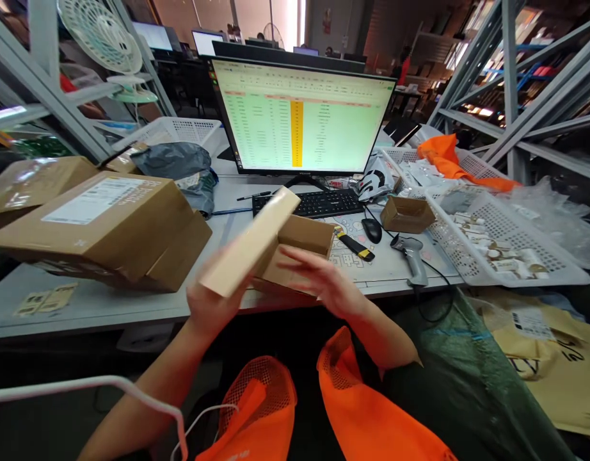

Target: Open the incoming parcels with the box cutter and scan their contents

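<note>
The slim box (251,242) is gripped near its lower end by the left hand (213,306) and is held tilted above the desk (132,314), with its upper end toward the keyboard (324,203). The right hand (326,282) is spread, with its fingers over the open carton (307,234); whether the carton is touched cannot be told.

Caution: the slim box may be dropped or swung. It is supported at one end only, and its upper end is left free; a slip of the left hand would probably let it tip onto the carton or the keyboard. (Its faces are blurred, so whether it is sealed cannot be confirmed.)

Caution: the carton may be pushed off. It is placed close to the front edge of the desk, and a knock from either wrist could be enough to tip it toward the lap.

Caution: fingers may be cut. The cutter (355,245) is left lying just beside the carton, near the right hand; whether its blade is retracted cannot be seen.

Caution: the scanner (413,261) may be dragged down. Its cable is looped over the desk edge and could be caught by the right forearm.
</note>
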The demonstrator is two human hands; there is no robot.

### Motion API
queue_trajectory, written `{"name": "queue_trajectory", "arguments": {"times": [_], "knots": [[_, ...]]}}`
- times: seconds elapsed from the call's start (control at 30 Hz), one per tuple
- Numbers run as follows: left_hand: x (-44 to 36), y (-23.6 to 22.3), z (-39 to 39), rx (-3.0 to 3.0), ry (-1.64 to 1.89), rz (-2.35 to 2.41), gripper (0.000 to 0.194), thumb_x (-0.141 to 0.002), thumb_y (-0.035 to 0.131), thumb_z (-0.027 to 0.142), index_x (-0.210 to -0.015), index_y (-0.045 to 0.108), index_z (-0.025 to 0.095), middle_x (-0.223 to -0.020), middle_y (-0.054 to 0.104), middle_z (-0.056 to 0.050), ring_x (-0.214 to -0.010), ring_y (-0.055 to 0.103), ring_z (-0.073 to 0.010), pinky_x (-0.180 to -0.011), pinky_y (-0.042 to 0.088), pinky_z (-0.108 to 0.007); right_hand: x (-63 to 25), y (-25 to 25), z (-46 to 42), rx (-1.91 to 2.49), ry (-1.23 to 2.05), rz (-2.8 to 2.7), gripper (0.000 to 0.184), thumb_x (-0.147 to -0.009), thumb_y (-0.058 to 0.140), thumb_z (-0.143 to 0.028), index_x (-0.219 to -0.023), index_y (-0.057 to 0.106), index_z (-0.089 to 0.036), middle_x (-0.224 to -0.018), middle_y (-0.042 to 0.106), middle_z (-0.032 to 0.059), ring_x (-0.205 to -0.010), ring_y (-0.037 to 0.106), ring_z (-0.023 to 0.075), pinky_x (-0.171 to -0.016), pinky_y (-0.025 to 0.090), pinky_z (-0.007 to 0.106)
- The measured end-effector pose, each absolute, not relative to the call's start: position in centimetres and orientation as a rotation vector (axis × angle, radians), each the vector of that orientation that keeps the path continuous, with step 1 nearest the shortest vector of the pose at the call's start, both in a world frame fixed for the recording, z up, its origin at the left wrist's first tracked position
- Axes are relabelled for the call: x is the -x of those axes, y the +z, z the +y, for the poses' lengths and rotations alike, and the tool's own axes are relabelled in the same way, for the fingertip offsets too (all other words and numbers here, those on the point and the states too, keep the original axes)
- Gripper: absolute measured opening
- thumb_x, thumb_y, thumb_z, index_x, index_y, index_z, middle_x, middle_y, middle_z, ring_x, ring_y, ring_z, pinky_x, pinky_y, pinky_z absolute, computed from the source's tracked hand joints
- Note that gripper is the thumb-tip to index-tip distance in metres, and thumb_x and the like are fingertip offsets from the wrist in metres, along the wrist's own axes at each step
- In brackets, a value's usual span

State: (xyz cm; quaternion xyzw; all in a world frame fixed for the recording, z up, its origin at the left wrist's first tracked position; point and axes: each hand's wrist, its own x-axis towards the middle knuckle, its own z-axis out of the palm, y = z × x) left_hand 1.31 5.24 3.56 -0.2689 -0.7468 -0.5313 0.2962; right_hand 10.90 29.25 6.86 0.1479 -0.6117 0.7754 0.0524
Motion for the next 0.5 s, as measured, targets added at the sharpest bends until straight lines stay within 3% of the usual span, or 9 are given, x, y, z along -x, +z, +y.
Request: {"name": "queue_trajectory", "arguments": {"times": [0.03,0.1,0.2,0.27,0.33,0.4,0.5], "knots": [[-0.5,3.4,5.2,0.501,-1.631,-1.938,0.051,-0.078,0.092,0.051,-0.113,0.075,0.017,-0.118,0.078,-0.015,-0.117,0.075,-0.0337,-0.109,0.060,-0.047,-11.7,6.3,31.8,-0.398,2.064,-1.998,0.065,-0.099,0.048,-0.076,-0.137,0.069,-0.028,-0.157,0.059,0.0103,-0.145,0.055,0.0329,-0.115,0.052,0.053],[1.2,3.5,4.9,0.201,-2.084,-1.788,0.056,-0.075,0.093,0.057,-0.109,0.073,0.018,-0.115,0.078,-0.011,-0.117,0.074,-0.0308,-0.109,0.060,-0.043,-13.3,4.5,38.5,0.104,1.314,-2.072,0.060,-0.095,0.058,-0.071,-0.125,0.074,-0.021,-0.145,0.065,0.0167,-0.143,0.054,0.0355,-0.126,0.039,0.056],[3.0,4.4,4.7,0.028,-2.533,-1.535,0.053,-0.075,0.095,0.045,-0.114,0.070,0.020,-0.124,0.077,-0.010,-0.129,0.069,-0.0296,-0.114,0.058,-0.043,-15.3,0.7,49.4,1.042,0.657,-2.202,0.077,-0.086,0.066,-0.062,-0.137,0.068,-0.005,-0.151,0.054,0.0335,-0.146,0.047,0.0494,-0.125,0.031,0.068],[3.5,4.9,5.1,-0.067,-2.652,-1.461,0.046,-0.078,0.093,0.037,-0.113,0.070,0.019,-0.130,0.075,-0.012,-0.136,0.065,-0.0314,-0.117,0.057,-0.045,-16.0,-1.7,54.9,1.471,0.654,-2.374,0.086,-0.077,0.075,-0.057,-0.143,0.064,-0.003,-0.144,0.058,0.0373,-0.140,0.051,0.0562,-0.118,0.034,0.073],[3.7,5.0,6.0,-0.112,-2.730,-1.414,0.039,-0.082,0.089,0.034,-0.112,0.070,0.019,-0.137,0.072,-0.014,-0.140,0.062,-0.0335,-0.117,0.056,-0.049,-16.4,-3.2,57.9,1.541,0.808,-2.413,0.081,-0.067,0.082,-0.049,-0.132,0.069,-0.004,-0.132,0.066,0.0361,-0.133,0.056,0.0566,-0.114,0.040,0.069],[3.8,4.9,6.9,-0.083,-2.770,-1.398,0.037,-0.083,0.088,0.034,-0.113,0.071,0.019,-0.139,0.071,-0.014,-0.140,0.062,-0.0345,-0.117,0.056,-0.052,-16.6,-3.6,58.6,1.451,0.941,-2.361,0.066,-0.058,0.082,-0.039,-0.115,0.072,-0.007,-0.118,0.073,0.0298,-0.126,0.062,0.0512,-0.109,0.047,0.061],[3.7,4.7,7.8,0.030,-2.744,-1.416,0.045,-0.079,0.092,0.040,-0.113,0.071,0.019,-0.132,0.074,-0.014,-0.137,0.064,-0.0345,-0.117,0.056,-0.051,-17.1,-2.9,56.6,1.293,1.099,-2.227,0.053,-0.057,0.078,-0.040,-0.104,0.067,-0.016,-0.099,0.076,0.0140,-0.103,0.072,0.0346,-0.090,0.058,0.043]]}}
